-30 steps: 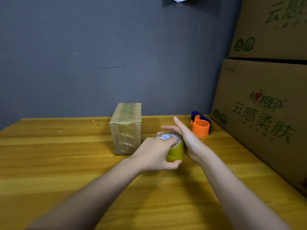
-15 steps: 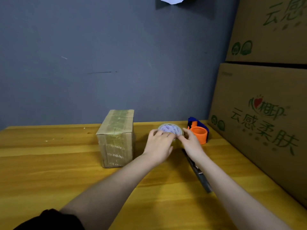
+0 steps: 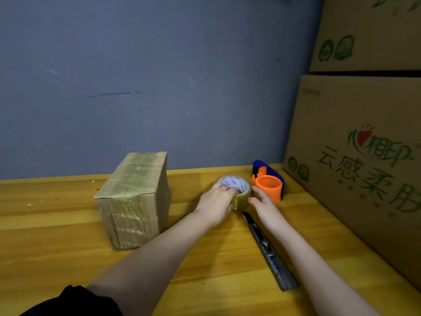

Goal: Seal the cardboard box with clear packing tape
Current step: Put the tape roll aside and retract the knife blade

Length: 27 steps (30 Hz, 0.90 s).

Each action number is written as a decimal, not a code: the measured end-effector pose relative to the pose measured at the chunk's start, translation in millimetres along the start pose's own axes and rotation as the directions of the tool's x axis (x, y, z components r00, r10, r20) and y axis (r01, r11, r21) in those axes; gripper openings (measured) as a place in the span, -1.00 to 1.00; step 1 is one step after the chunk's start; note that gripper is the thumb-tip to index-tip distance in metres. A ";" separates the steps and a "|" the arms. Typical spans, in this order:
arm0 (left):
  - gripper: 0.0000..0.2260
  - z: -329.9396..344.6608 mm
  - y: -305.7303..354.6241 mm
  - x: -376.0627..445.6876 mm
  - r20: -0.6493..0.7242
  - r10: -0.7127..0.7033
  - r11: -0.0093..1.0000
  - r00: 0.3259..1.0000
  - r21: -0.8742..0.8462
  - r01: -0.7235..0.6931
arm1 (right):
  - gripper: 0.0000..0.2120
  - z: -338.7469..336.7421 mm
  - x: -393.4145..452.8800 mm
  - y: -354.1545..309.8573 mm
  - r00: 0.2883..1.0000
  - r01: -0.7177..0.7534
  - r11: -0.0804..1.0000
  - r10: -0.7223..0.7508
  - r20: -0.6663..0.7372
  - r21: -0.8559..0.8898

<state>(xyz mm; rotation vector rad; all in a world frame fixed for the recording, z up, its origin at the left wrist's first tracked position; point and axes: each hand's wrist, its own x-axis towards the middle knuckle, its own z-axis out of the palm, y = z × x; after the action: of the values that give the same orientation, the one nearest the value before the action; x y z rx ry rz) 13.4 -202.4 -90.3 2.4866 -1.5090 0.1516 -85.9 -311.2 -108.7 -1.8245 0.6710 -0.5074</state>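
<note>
Roll of clear packing tape (image 3: 237, 190) lies flat on the wooden bench (image 3: 57, 236), near the back wall. Left hand (image 3: 216, 202) rests over the roll's near-left side, fingers curled on its top rim in a narrow grip on the roll. Right hand (image 3: 262, 202) is flat and loose, fingertips touching the roll's right side, holding nothing.

Small cardboard box (image 3: 134, 199) stands to the left of the roll, apart from it (top and front already show glossy tape bands). Orange-and-blue tape dispenser (image 3: 267, 180) sits just beside the roll on the right. Utility knife (image 3: 268, 249) lies between the forearms, tip near the roll. Large printed cartons (image 3: 364, 156) are stacked along the right edge.
</note>
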 end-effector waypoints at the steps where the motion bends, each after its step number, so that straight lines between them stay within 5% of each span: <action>1: -0.62 1.8 0.6 0.6 0.017 -0.003 1.000 1.000 0.003 0.003 | -0.52 0.2 1.5 2.2 1.000 -0.011 1.000 0.011 -0.002 -0.020; 7: -0.49 5.1 7.8 -9.1 0.054 -0.029 0.998 0.998 -0.052 0.032 | -0.52 -2.6 -5.3 3.3 1.000 -0.013 0.997 0.012 -0.004 -0.081; 14: -0.45 -9.0 34.1 -61.6 0.080 -0.087 0.981 0.993 -0.168 0.099 | -0.73 -20.8 -34.3 8.3 0.991 0.016 0.972 -0.047 -0.126 -0.235; 18: -0.42 -6.4 49.9 -91.2 0.294 -0.094 0.983 0.951 -0.123 0.135 | -0.73 -26.0 -64.5 5.5 0.991 -0.045 0.798 -0.042 -0.131 -0.601; 21: -0.39 -1.5 63.4 -108.2 0.374 -0.043 0.989 0.927 -0.113 0.092 | -0.51 -23.0 -84.6 -4.5 0.994 -0.054 0.572 -0.045 -0.097 -0.818; 27: -0.40 3.3 67.2 -121.1 0.318 -0.048 0.973 0.947 -0.199 0.117 | -0.51 -13.5 -102.4 -19.4 0.992 -0.112 0.415 -0.001 -0.123 -0.903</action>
<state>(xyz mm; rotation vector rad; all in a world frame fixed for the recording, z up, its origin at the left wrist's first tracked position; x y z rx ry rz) -102.4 -128.7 -108.9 2.4740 -1.4352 -0.4176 -167.3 -247.9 -88.5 -2.8154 1.2494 -0.1507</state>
